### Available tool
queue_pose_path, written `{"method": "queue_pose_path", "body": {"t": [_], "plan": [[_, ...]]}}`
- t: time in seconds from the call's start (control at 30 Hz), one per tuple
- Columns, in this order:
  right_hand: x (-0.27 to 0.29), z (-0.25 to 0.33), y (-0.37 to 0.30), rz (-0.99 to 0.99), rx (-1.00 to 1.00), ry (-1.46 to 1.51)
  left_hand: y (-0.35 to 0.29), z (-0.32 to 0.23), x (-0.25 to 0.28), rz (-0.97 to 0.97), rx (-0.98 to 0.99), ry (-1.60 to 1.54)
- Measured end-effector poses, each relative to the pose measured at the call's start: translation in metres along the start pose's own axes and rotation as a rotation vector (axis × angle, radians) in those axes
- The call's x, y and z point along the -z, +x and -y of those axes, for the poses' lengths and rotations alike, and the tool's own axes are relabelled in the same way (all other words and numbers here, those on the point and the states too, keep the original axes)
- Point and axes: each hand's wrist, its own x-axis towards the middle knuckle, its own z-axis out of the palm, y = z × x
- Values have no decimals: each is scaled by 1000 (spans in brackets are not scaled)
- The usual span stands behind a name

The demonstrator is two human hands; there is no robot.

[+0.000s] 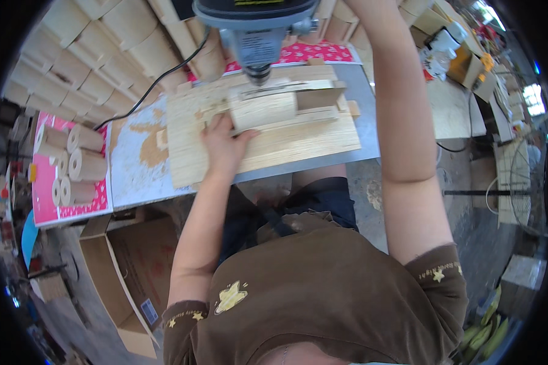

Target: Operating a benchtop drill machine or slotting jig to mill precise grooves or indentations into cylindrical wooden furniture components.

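Observation:
My left hand [224,145] grips the left end of a pale wooden cylinder [265,111], its thumb stretched along the near side. The cylinder lies in a wooden jig [319,114] on a flat wooden board [286,146]. Above it is a drill press [256,36], its chuck [257,74] pointing down close to the cylinder's far side. Whether a bit touches the wood cannot be made out. My right forearm [402,91] reaches up past the drill press's right side, and the right hand lies beyond the top edge.
Many pale wooden cylinders [125,36] are stacked at the back left. Several smaller drilled ones [86,165] stand on a pink sheet at the left. Sawdust [155,146] lies beside the board. A black cable [164,76] crosses behind. An open cardboard box [134,267] sits below left.

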Motion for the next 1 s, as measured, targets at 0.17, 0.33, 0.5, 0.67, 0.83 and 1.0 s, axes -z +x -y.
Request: {"method": "queue_pose_path", "body": {"t": [0.17,0.33,0.5,0.67,0.83,1.0], "plan": [[17,21,-12,129,-52,177,1,-8,-5,46,-12,28],[37,49,-107,136,13,246,2,5,9,-31,-5,53],[-9,14,-183,-39,26,274,5,7,1,-21,-26,60],[-36,-59,-231,-44,-28,446,-3,21,-34,-147,-81,123],[-2,-92,-203,104,-9,392,-9,21,-31,-148,-18,53],[11,-33,-31,88,46,141,-8,8,-15,-118,0,-37]]}}
